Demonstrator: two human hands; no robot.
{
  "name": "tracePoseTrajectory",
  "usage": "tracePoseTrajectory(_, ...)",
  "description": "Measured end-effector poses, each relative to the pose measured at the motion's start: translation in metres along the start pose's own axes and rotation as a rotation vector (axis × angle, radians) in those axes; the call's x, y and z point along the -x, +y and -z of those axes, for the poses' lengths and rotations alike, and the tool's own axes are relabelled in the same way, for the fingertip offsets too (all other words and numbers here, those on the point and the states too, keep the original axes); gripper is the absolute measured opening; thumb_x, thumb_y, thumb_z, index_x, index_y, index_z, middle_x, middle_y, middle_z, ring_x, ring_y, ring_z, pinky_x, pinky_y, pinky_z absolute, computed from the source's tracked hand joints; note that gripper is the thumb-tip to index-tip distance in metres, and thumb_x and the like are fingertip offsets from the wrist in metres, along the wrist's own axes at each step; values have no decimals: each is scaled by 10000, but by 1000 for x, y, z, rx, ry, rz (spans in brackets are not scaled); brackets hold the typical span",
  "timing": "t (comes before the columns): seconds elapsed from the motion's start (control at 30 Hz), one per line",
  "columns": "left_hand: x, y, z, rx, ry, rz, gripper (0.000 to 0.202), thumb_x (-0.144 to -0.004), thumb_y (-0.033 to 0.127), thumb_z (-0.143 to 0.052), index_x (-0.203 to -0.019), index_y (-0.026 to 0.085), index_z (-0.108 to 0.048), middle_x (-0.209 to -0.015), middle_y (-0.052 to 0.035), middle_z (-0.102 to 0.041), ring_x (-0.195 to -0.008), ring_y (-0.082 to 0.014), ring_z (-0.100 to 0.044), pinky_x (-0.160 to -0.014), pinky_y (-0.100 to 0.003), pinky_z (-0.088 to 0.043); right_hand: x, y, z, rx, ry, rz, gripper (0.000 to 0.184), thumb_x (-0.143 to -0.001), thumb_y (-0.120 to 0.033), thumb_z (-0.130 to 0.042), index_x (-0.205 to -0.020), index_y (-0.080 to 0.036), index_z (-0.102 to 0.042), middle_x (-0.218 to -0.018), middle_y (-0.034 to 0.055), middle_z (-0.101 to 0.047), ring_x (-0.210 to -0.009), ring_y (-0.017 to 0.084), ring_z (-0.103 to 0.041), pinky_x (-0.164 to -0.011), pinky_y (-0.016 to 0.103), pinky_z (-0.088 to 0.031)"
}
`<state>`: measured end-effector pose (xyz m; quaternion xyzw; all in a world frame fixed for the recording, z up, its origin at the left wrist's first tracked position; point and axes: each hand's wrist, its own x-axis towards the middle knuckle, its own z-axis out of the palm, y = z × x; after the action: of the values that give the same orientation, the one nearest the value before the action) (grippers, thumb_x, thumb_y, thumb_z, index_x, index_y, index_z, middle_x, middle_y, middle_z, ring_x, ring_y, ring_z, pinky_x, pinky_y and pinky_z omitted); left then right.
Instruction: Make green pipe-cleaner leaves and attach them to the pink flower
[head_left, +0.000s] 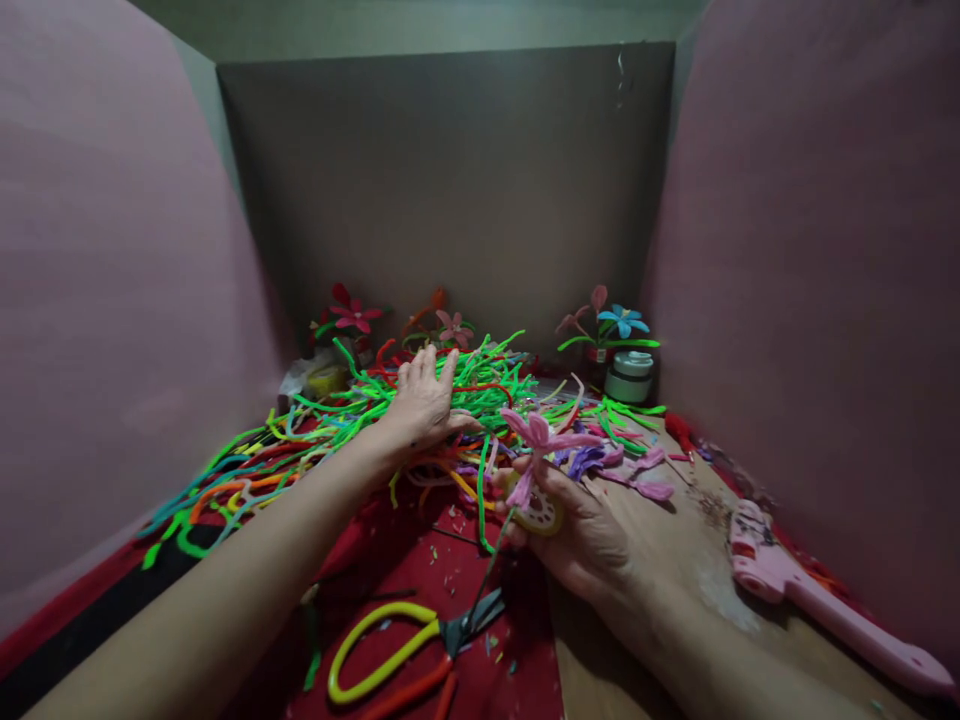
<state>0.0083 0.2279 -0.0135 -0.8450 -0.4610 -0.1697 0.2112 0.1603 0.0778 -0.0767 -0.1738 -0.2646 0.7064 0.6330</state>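
While looking down at the counter [675, 545], can see the left grip [424, 405] released, fingers spread flat, palm down on top of the big heap of neon pipe cleaners [330, 420]. Mostly green in there, with orange, red and blue mixed in. Touching the heap, not pinching any strand as far as can be told.

Got the right grip [581, 535] clenched on the pink pipe-cleaner flower [536, 435], grasping it by the stem, petals up, just over the near edge of the heap. Also pinching a small yellowish ring [538, 515] in the same fingers; can't tell what it is.

Down front on the red cloth [465, 590]: yellow-and-orange scissors [405, 650], untouched. Off to the right on bare wood, a pink glue gun [787, 580]. Way back against the brown board [450, 180], finished flowers: red one [352, 315] left, blue one [621, 320] right, just above a little white jar [630, 377].
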Motion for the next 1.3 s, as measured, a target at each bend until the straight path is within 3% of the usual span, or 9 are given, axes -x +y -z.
tracePoseTrajectory(0.13, 0, -2, -19, -19, -89, 61, 1063, -625, 638, -555, -1381, 19, -134, -1355, -329, -255, -1168, -431, -364, -898, -491, -300, 1, 0, 0, 38, -8, -6, 208, -709, -296, -637, -872, -168, -648, -790, 50, -647, -609, 135, -557, -481, 242, -439)
tracePoseTrajectory(0.23, 10, -8, -29, -40, -106, -45, 802, -757, 450, -503, -1347, -8, -211, -1208, -274, -457, -1070, -357, -462, -855, -444, -343, 1, 1, 1, 76, -20, -5, 198, -713, -306, -631, -853, -167, -651, -798, 58, -650, -615, 139, -559, -489, 242, -434)
tracePoseTrajectory(0.33, 15, -19, -30, -35, -157, -160, 477, -798, 232, -438, -1251, 88, -407, -1098, -176, -551, -1025, -273, -496, -860, -387, -349, 1, 2, 1, 108, -4, 11, 188, -706, -306, -635, -832, -168, -657, -803, 59, -651, -587, 128, -544, -475, 233, -424)
tracePoseTrajectory(0.53, 6, -38, -38, -35, -264, -235, 333, -750, 69, -376, -1029, 110, -552, -1027, -173, -559, -963, -263, -526, -820, -400, -380, 2, 3, -2, 157, 26, 8, 189, -689, -294, -644, -815, -155, -662, -813, 75, -649, -546, 113, -509, -456, 231, -417)
tracePoseTrajectory(0.7, 1, -39, -48, 8, -369, -253, 331, -765, 119, -377, -1058, 75, -524, -1031, -190, -536, -961, -275, -528, -798, -391, -407, 5, 3, -1, 160, 34, -46, 180, -702, -310, -635, -810, -169, -662, -819, 74, -644, -568, 119, -520, -473, 231, -411)
tracePoseTrajectory(0.93, -13, -56, -8, 168, -545, -297, 773, -609, 453, -611, -1260, 108, -376, -1233, -168, -429, -1093, -264, -468, -857, -298, -402, 5, 1, 3, 175, 90, -63, 199, -673, -342, -661, -807, -196, -674, -865, 69, -652, -668, 168, -568, -516, 257, -415)
tracePoseTrajectory(1.07, -16, -60, 21, 242, -573, -378, 734, -615, 459, -632, -1259, 184, -414, -1205, -110, -467, -1049, -234, -487, -837, -284, -397, 5, 0, 5, 178, 115, -74, 211, -673, -350, -657, -817, -196, -674, -898, 80, -657, -755, 211, -594, -536, 270, -418)
tracePoseTrajectory(1.17, -19, -60, 36, 294, -458, -421, 546, -704, 408, -577, -1198, 191, -497, -1106, -79, -538, -969, -188, -520, -794, -249, -391, 5, -1, 5, 179, 108, -67, 212, -684, -355, -647, -815, -190, -671, -887, 83, -662, -712, 197, -593, -525, 267, -413)
tracePoseTrajectory(1.3, -15, -49, 54, 397, -354, -306, 324, -756, 353, -519, -999, 169, -630, -857, -32, -624, -727, -125, -547, -656, -219, -382, 2, -2, 4, 158, 115, -42, 240, -669, -355, -665, -824, -172, -675, -803, 65, -662, -610, 149, -565, -501, 249, -410)
